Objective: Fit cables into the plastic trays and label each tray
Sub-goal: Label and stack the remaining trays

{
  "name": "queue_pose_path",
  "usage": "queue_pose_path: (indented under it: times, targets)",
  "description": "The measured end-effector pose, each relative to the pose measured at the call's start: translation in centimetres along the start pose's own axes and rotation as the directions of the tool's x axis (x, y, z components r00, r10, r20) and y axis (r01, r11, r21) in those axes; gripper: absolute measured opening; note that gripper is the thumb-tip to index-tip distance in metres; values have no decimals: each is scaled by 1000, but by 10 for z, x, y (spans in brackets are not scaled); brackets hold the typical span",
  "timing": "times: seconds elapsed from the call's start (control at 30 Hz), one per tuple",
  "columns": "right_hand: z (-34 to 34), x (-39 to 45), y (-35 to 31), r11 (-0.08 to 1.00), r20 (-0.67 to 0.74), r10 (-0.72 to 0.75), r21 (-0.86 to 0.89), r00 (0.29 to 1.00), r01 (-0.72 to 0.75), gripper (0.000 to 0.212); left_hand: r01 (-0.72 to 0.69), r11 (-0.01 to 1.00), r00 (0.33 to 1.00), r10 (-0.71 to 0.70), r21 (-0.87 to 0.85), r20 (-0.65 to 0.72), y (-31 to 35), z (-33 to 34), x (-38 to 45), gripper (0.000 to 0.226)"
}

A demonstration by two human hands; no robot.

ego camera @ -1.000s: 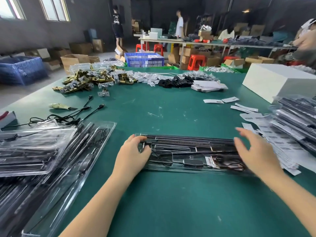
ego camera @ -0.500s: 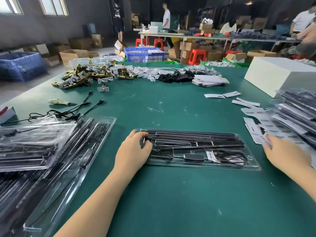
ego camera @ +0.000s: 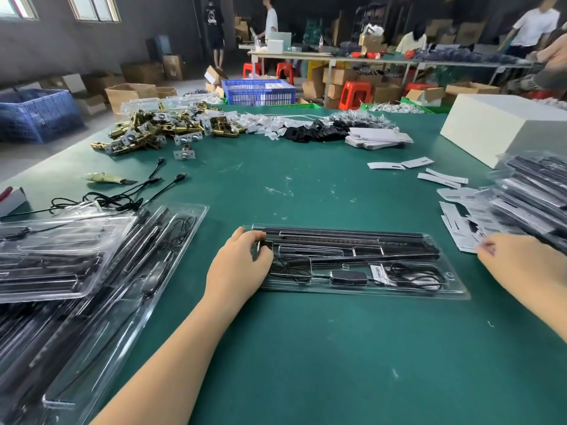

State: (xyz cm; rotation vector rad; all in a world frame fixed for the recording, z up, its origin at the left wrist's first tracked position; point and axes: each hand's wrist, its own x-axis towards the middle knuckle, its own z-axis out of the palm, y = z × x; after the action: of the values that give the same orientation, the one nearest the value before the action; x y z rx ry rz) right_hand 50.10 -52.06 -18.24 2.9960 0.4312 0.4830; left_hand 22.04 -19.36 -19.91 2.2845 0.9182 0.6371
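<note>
brass latches (ego camera: 159,130), white box (ego camera: 503,124) — blue crates (ego camera: 257,92)

**Green table, loaded up**

We've got a green table (ego camera: 306,348) here with one clear plastic tray (ego camera: 352,289) in the middle, tray stacks (ego camera: 76,271) on the left, labels (ego camera: 457,222) right, loose black cables (ego camera: 122,194), brass hardware (ego camera: 153,130) and a white box (ego camera: 497,124) at the back.
</note>
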Motion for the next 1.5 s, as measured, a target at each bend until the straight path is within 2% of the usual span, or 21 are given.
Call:
queue_pose_path:
  times: [0.07, 0.13, 0.23, 0.37, 0.47, 0.53, 0.63, 0.73, 0.83, 0.9, 0.97, 1.0, 1.03, 1.07, 1.13, 1.2, 1.3, 1.33, 1.37, 1.43, 1.5]
  targets:
    - [6, 4, 3, 995, 51, -9, 101, 999, 3, 38, 4, 1000, 1000, -4, 3, 10, 1, 0, 1, 29]
    - [10, 7, 5, 992, 227, -6, 125, 974, -23, 57, 6, 1000, 1000, -6, 2, 17, 1, -1, 1, 29]
    - [17, 13, 9, 995, 325, -6, 95, 946, -27, 62, 1, 1000, 1000, -1, 4, 24, 1, -2, 0, 29]
    - [12, 16, 10, 993, 264, 3, 116, 965, -34, 59, 6, 1000, 1000, -7, 15, 25, 3, -3, -1, 29]
    - [13, 17, 12, 977, 215, 130, 139, 968, -163, 52, 0, 999, 1000, 0, 54, 10, 5, -1, -3, 31]
    - [13, 16, 15, 985, 273, 114, 96, 955, -145, 42, 4, 995, 1000, -4, 101, 4, 6, 1, -4, 34]
    - [9, 13, 18, 993, 175, 85, 61, 981, -97, 29, -2, 986, 1000, -2, 165, 21, 6, 7, -6, 38]
    - [-3, 19, 15, 992, 141, 127, -24, 982, -124, 24, -5, 972, 1000, 8, 235, -11, 7, 8, -8, 38]
    - [-39, 15, -10, 972, 87, 162, -187, 983, -143, 19, -113, 945, 988, 139, 306, -64, 10, 6, -9, 35]
    - [-73, 3, -40, 967, -28, 114, -226, 993, -118, 21, -238, 955, 961, 259, 177, -101, 17, 4, -11, 32]
    - [-107, -15, -77, 974, -124, 35, -216, 992, -62, 20, -343, 938, 933, 335, -46, -133, 25, 4, -16, 28]
    - [-120, -28, -97, 980, -165, -21, -197, 986, -12, 21, -344, 917, 939, 330, -204, -100, 30, 5, -20, 27]
    - [-131, -47, -120, 981, -193, -92, -183, 977, 57, 24, -274, 877, 955, 297, -396, -3, 35, 6, -24, 27]
    - [-139, -68, -145, 976, -193, -160, -176, 968, 127, 29, -121, 791, 957, 254, -600, 142, 42, 6, -28, 28]
    - [-154, -109, -189, 954, -216, -289, -147, 933, 262, 33, 206, 575, 900, 205, -792, 384, 49, 7, -30, 36]
    - [-147, -135, -219, 905, -225, -425, -67, 877, 421, 28, 364, 430, 863, 178, -826, 473, 48, 7, -28, 42]
    - [-128, -154, -241, 788, 32, -557, 337, 830, 516, 30, 376, 383, 899, 70, -844, 432, 39, 4, -23, 28]
    - [-127, -155, -240, 741, 104, -583, 475, 806, 475, 30, 391, 343, 908, 7, -854, 418, 39, 2, -21, 19]
    - [-128, -154, -239, 681, 164, -598, 620, 785, 389, 29, 374, 350, 922, -46, -859, 383, 36, 4, -18, 17]
    - [-132, -146, -230, 507, 267, -597, 857, 756, 98, 27, 354, 368, 934, -93, -860, 345, 35, 4, -16, 19]
    - [-129, -130, -215, 288, 312, -541, 941, 781, -177, 27, 318, 434, 945, -77, -843, 317, 30, -3, -16, 6]
